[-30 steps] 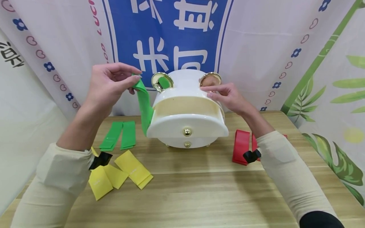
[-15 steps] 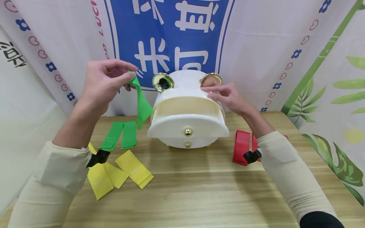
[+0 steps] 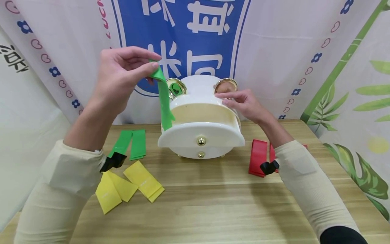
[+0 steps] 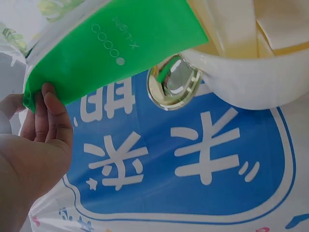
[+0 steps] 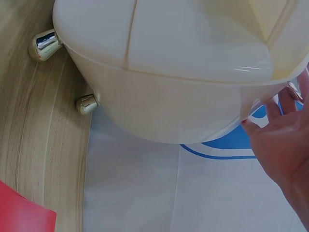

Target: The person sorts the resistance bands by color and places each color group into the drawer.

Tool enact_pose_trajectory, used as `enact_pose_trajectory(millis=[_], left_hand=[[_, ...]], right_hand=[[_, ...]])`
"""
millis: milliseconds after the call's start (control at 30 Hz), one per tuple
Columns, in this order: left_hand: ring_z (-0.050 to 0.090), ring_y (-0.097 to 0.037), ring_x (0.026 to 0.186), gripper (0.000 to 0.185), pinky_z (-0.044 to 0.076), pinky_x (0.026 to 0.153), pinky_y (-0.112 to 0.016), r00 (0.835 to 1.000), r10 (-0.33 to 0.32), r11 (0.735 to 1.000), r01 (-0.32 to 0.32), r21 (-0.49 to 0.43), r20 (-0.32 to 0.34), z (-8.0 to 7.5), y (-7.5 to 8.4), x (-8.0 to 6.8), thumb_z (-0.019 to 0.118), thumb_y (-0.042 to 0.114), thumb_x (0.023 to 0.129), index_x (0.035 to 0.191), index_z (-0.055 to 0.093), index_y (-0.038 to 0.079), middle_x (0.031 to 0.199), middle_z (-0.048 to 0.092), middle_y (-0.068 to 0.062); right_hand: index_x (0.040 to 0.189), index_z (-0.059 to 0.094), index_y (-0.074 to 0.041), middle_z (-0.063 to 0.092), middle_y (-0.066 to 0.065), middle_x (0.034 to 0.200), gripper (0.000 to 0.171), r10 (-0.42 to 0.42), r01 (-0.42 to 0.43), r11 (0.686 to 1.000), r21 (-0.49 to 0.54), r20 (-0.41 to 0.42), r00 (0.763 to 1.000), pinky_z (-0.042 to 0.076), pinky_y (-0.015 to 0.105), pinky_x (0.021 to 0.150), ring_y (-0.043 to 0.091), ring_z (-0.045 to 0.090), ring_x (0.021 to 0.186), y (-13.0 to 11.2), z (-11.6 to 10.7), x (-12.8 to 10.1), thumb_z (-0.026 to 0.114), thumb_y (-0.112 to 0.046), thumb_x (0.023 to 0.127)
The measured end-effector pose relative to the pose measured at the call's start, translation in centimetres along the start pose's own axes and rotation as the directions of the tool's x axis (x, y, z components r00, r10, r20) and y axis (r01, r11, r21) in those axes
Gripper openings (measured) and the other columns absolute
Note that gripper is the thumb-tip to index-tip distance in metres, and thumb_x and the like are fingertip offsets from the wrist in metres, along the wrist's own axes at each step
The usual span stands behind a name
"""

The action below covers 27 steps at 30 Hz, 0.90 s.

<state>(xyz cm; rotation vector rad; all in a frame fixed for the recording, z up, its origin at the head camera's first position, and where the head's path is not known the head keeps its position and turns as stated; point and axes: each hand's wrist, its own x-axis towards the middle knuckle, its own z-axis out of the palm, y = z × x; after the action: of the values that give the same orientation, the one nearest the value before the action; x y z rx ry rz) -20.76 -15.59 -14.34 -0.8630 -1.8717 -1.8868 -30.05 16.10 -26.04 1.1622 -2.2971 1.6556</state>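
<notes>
A white box (image 3: 201, 135) with gold knobs and two round gold ears stands on the wooden table; its lid is up. My left hand (image 3: 123, 73) is raised left of it and pinches the top end of a green band (image 3: 164, 101), which hangs down over the box's left rim. In the left wrist view the green band (image 4: 111, 53) stretches from my fingers (image 4: 53, 111) toward the box's rim (image 4: 241, 72). My right hand (image 3: 240, 101) holds the raised lid at its right side, by the right gold ear (image 3: 225, 85). The right wrist view shows the box's underside (image 5: 169, 72) and my fingers (image 5: 285, 140).
Two more green bands (image 3: 131, 144) lie on the table left of the box. Yellow bands (image 3: 131, 184) lie nearer me at the left. Red bands (image 3: 259, 156) lie to the right, partly behind my right sleeve. A printed cloth backdrop (image 3: 189, 40) hangs behind the table.
My left hand has risen and moved right with the green band, so the band now hangs over the box's left rim instead of beside it. The right hand has stayed on the lid.
</notes>
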Motion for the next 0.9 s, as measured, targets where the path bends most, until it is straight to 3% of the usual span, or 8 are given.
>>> enact_pose_trajectory(millis=[433, 667, 900], left_hand=[[0.064, -0.025, 0.066, 0.012, 0.056, 0.064, -0.028, 0.99, -0.036, 0.999, 0.038, -0.009, 0.133, 4.9, -0.3, 1.4, 0.071, -0.002, 0.08, 0.091, 0.071, -0.004, 0.081, 0.069, -0.015], [0.068, -0.027, 0.073, 0.016, 0.056, 0.075, -0.034, 0.973, -0.082, 0.993, 0.061, 0.103, 0.216, 7.5, -1.3, 1.8, 0.07, 0.002, 0.084, 0.099, 0.069, -0.003, 0.081, 0.068, -0.015], [0.069, -0.029, 0.075, 0.015, 0.057, 0.076, -0.038, 0.954, -0.116, 0.993, 0.109, 0.042, 0.277, 9.3, -2.7, 2.0, 0.068, -0.002, 0.083, 0.098, 0.069, -0.005, 0.079, 0.066, -0.017]], right_hand=[[0.119, 0.066, -0.005, 0.068, 0.007, 0.112, 0.028, 0.012, -0.012, 1.0, 0.027, 0.008, 1.0, 0.049, 0.026, 0.063, 0.021, 0.05, 0.095, 0.0, 0.0, -0.2, 0.06, -0.011, 0.092], [0.115, 0.069, -0.006, 0.071, 0.003, 0.101, 0.025, -0.021, 0.02, 0.997, 0.076, 0.011, 1.0, 0.051, 0.026, 0.068, 0.021, 0.056, 0.091, 0.2, -0.2, -0.3, 0.058, -0.006, 0.092], [0.107, 0.066, 0.01, 0.071, 0.002, 0.089, 0.027, -0.094, 0.093, 0.99, 0.105, 0.003, 0.996, 0.051, 0.024, 0.07, 0.017, 0.057, 0.081, 0.6, -0.3, -0.2, 0.062, -0.011, 0.092]])
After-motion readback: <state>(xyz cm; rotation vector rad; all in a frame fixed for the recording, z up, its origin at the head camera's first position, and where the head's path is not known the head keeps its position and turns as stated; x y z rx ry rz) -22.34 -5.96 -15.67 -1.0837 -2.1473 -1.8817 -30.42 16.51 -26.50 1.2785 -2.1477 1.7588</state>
